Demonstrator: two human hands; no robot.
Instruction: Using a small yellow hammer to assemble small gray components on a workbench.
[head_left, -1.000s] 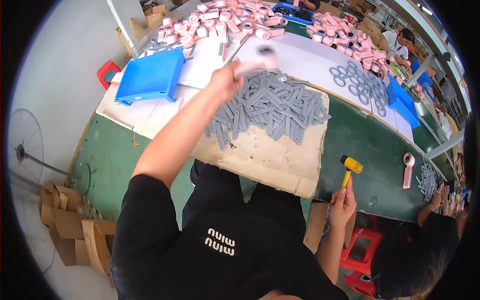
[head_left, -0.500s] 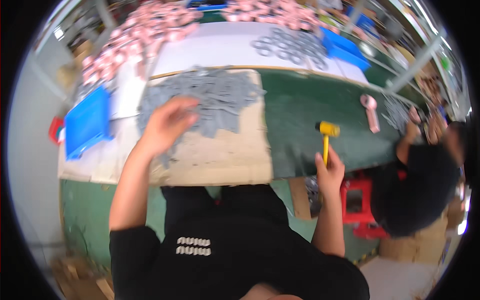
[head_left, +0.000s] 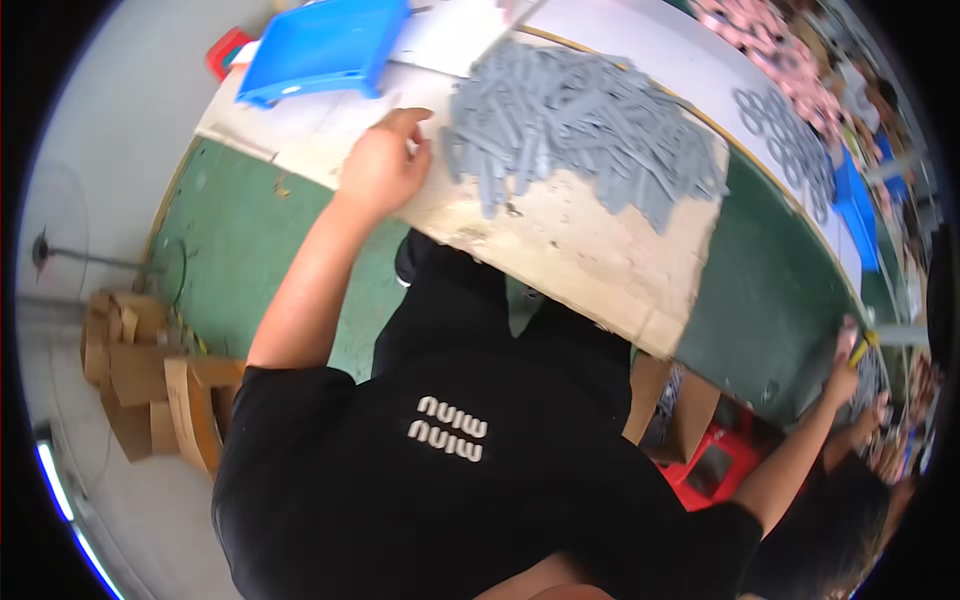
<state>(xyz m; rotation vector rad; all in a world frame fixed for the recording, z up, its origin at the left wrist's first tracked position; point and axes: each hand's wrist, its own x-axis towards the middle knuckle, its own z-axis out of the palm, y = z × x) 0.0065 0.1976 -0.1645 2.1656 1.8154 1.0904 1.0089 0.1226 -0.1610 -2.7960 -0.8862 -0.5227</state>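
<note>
My left hand (head_left: 388, 165) is by the left end of a heap of flat grey strips (head_left: 590, 120). Its fingers are loosely bent, with a gap between index finger and thumb and nothing seen between them. At the far right my outstretched right hand (head_left: 842, 382) is closed around a small yellow mallet (head_left: 862, 347). Next to the mallet is a pink piece (head_left: 848, 330); whether my fingers touch it, I cannot tell. The grey strips lie on a pale, worn board (head_left: 570, 240) in front of me.
A blue tray (head_left: 325, 48) stands left of the heap. Grey rings (head_left: 785, 140), pink parts (head_left: 770, 40) and another blue tray (head_left: 853, 208) are farther right. A co-worker in black (head_left: 830, 520) is close to my right arm, near a red stool (head_left: 715, 465). Cardboard boxes (head_left: 150, 370) stand at left.
The view has swung and tilted. My right hand has reached far right with the mallet, toward the pink piece. My left hand has come from over the grey strips to their left end.
</note>
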